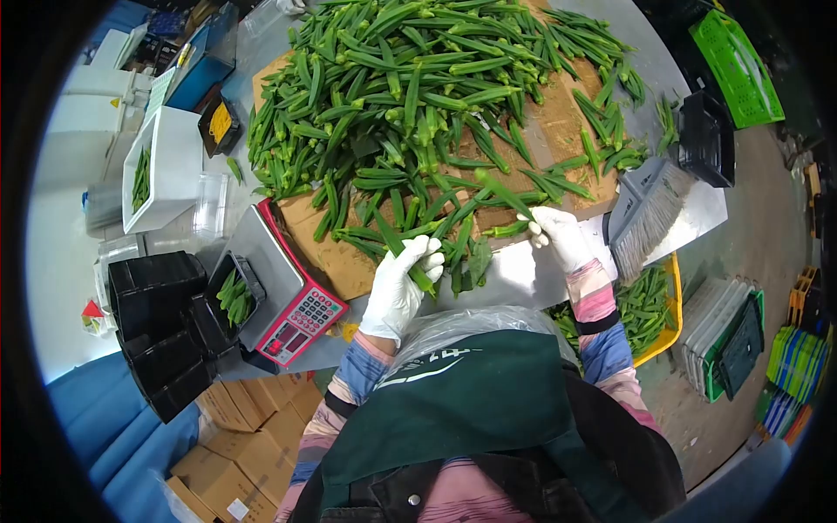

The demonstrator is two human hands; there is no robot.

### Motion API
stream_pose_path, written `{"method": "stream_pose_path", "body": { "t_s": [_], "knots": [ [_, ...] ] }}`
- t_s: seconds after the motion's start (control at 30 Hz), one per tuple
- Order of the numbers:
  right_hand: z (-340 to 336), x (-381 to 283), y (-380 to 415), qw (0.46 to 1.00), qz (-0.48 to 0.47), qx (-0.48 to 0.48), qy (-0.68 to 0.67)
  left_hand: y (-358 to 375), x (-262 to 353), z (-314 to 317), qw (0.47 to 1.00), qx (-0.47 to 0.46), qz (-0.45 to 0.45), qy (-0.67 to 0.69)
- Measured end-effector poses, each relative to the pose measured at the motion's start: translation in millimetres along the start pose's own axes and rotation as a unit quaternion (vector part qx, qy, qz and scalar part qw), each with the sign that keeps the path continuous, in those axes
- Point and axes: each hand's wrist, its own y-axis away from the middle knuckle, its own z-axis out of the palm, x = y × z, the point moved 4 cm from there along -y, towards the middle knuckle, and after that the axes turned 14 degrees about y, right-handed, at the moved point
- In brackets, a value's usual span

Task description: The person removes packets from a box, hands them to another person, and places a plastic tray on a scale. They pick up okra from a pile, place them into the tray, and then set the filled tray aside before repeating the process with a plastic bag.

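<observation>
Both my hands wear white gloves. My left hand grips a few green okra pods at the near edge of the cardboard sheet. My right hand pinches one long okra pod by its end. A big heap of okra covers the cardboard beyond both hands. Left of my left hand stands a red-and-grey scale with a black tray holding several pods on it.
Stacks of black trays sit at the left. A white box with some okra stands farther back. A grey hand brush lies right of my right hand. A yellow crate of okra, green crates and cardboard boxes surround the table.
</observation>
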Motion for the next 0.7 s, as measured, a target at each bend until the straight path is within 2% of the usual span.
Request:
{"method": "stream_pose_path", "body": {
  "t_s": [0.07, 0.17, 0.23, 0.3, 0.37, 0.4, 0.43, 0.5, 0.57, 0.63, 0.7],
  "knots": [
    [-6, -5, 5, 0.991, 0.013, 0.012, 0.133, 1, 2, -1, 1.000, 0.005, 0.004, 0.001],
    [-30, -2, -2, 0.964, 0.050, 0.035, 0.259, 1, 9, -10, 1.000, 0.009, 0.013, 0.006],
    [-33, -18, -11, 0.890, -0.078, 0.152, 0.423, 3, 16, -20, 1.000, 0.011, 0.021, 0.020],
    [-29, -34, -17, 0.761, -0.204, 0.262, 0.558, 5, 22, -31, 0.999, 0.021, 0.032, 0.030],
    [3, -47, -39, 0.787, -0.253, 0.250, 0.505, 8, 25, -39, 0.998, 0.039, 0.042, 0.036],
    [23, -54, -49, 0.781, -0.284, 0.232, 0.506, 9, 26, -39, 0.998, 0.036, 0.042, 0.037],
    [40, -50, -65, 0.763, -0.314, 0.206, 0.526, 9, 26, -39, 0.998, 0.034, 0.041, 0.038],
    [66, -36, -98, 0.716, -0.289, 0.183, 0.609, 10, 27, -40, 0.998, 0.031, 0.041, 0.040],
    [74, -22, -122, 0.649, -0.251, 0.213, 0.686, 12, 27, -39, 0.998, 0.030, 0.043, 0.045],
    [67, -22, -129, 0.649, -0.228, 0.185, 0.702, 13, 30, -41, 0.997, 0.026, 0.048, 0.050],
    [51, -21, -123, 0.713, -0.218, 0.159, 0.648, 15, 31, -44, 0.997, 0.018, 0.054, 0.056]
  ]
}}
